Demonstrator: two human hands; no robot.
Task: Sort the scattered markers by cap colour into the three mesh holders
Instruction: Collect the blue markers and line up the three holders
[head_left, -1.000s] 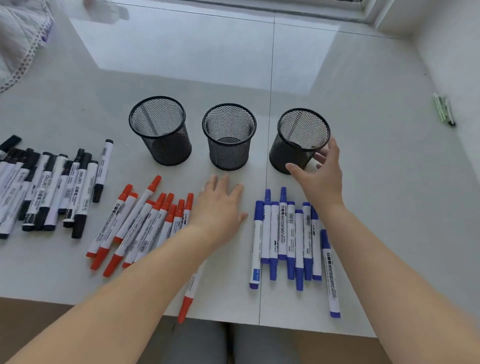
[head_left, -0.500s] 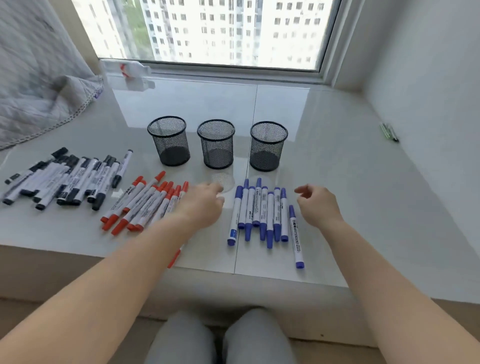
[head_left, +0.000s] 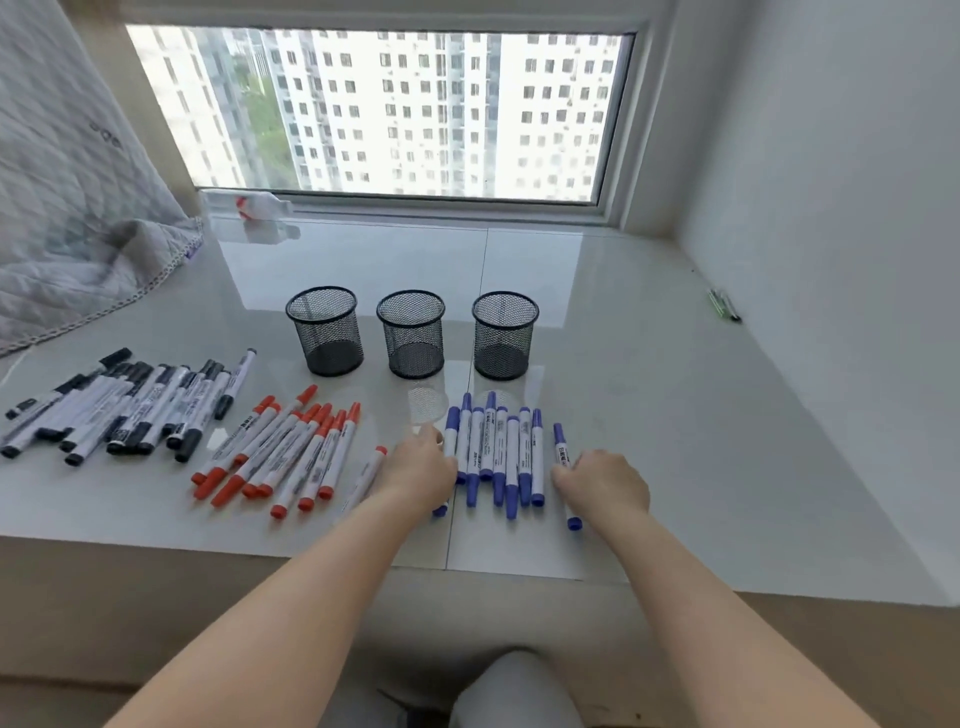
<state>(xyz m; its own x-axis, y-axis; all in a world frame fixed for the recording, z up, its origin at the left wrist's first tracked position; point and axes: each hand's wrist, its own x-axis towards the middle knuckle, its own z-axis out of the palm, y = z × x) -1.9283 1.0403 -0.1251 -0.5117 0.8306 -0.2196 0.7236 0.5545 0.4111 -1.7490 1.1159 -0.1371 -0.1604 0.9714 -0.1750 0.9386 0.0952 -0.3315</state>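
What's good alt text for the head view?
Two bare hands, left hand and right hand, flank a row of blue markers on a window ledge. Behind stand three empty mesh holders; red markers and black markers lie left.

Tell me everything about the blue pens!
The blue pens have white barrels with small print and blue caps at both ends. They lie flat, roughly side by side, on the shiny white sill, in front of the right mesh holder. The left hand touches their left edge, the right hand the rightmost pen.
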